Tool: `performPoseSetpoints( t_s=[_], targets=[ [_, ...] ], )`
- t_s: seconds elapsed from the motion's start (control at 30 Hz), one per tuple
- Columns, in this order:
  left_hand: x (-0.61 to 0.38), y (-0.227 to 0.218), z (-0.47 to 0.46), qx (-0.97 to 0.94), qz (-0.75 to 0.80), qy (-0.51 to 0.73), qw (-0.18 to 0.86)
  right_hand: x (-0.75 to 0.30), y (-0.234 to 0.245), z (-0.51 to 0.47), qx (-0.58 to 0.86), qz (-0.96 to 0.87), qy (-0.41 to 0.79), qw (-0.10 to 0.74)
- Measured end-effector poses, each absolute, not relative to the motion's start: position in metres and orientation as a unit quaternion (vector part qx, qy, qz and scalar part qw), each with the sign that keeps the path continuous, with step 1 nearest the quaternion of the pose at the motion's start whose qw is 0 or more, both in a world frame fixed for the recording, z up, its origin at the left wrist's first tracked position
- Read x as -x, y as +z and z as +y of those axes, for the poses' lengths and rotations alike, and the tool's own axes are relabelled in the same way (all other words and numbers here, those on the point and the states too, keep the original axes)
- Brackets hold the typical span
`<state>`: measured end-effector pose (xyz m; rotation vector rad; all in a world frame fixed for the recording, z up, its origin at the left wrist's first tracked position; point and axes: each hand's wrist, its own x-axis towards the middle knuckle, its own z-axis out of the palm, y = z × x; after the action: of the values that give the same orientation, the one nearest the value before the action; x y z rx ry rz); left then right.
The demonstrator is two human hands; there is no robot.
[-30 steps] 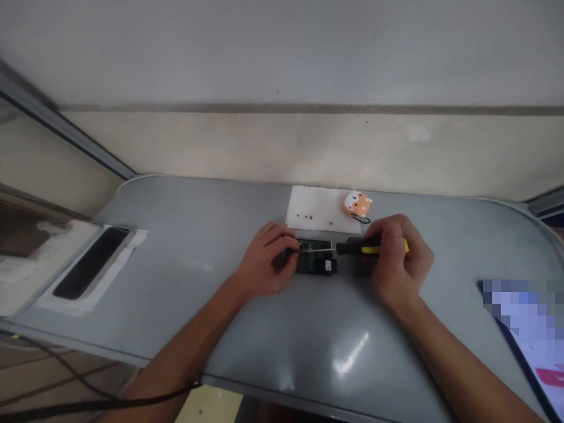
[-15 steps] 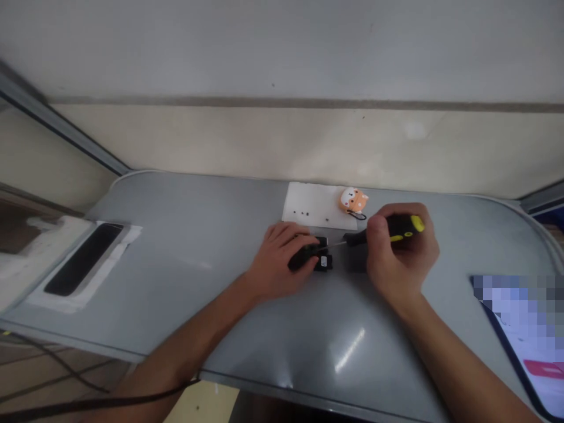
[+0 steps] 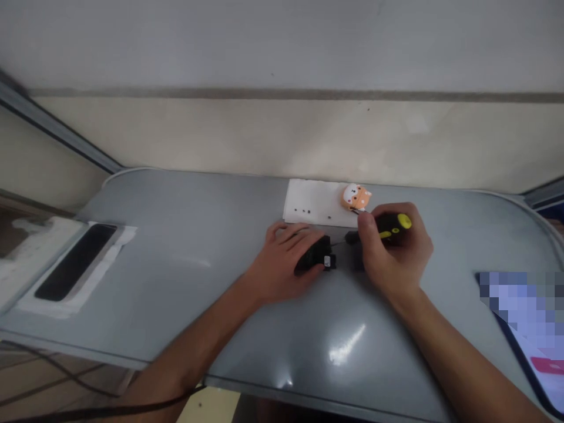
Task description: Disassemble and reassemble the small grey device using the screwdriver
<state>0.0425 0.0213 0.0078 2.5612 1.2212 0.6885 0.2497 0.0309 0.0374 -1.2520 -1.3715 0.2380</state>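
My left hand point(image 3: 288, 261) is closed around a small black device point(image 3: 326, 247) on the table, covering most of it. A black block with a small white label point(image 3: 326, 262) sticks out past the fingertips. In my right fist is a black and yellow screwdriver point(image 3: 390, 226), lying nearly level with its thin shaft pointing left at the device. Whether its tip touches the device I cannot tell. A dark, blocky shape point(image 3: 359, 258) shows beside my right hand, partly hidden by it. Just behind the hands, several tiny dark pieces, like screws, lie on a white sheet point(image 3: 319, 200).
An orange and white animal-shaped case point(image 3: 356, 197) stands at the sheet's right end. A black phone point(image 3: 77, 261) lies on white material at the left. A lit tablet-like screen point(image 3: 524, 329) is at the right. A pale wall point(image 3: 247, 135) rises behind the grey table point(image 3: 185, 235).
The screwdriver handle has tilted, its yellow end now turned more towards me, and less shaft shows. My left fingers reach further over the black device. The whole view has shifted slightly.
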Motion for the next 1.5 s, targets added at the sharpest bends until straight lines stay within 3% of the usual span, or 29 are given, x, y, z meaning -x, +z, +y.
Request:
performPoseSetpoints(
  t_s=[0.73,1.07,1.33,1.5],
  targets=[
    [-0.044,0.008,0.022,-0.873,0.4,0.248,0.128,-0.25,0.046,0.031,0.525,-0.656,0.099,0.533],
    [-0.044,0.006,0.025,-0.873,0.405,0.246,0.111,-0.245,0.06,0.055,0.453,-0.698,0.285,0.476],
    [-0.043,0.005,0.028,-0.871,0.413,0.242,0.112,-0.236,0.057,0.061,0.311,-0.599,0.527,0.517],
    [-0.042,0.007,0.03,-0.872,0.413,0.23,0.129,-0.237,0.046,0.057,0.332,-0.546,0.512,0.574]
  ],
)
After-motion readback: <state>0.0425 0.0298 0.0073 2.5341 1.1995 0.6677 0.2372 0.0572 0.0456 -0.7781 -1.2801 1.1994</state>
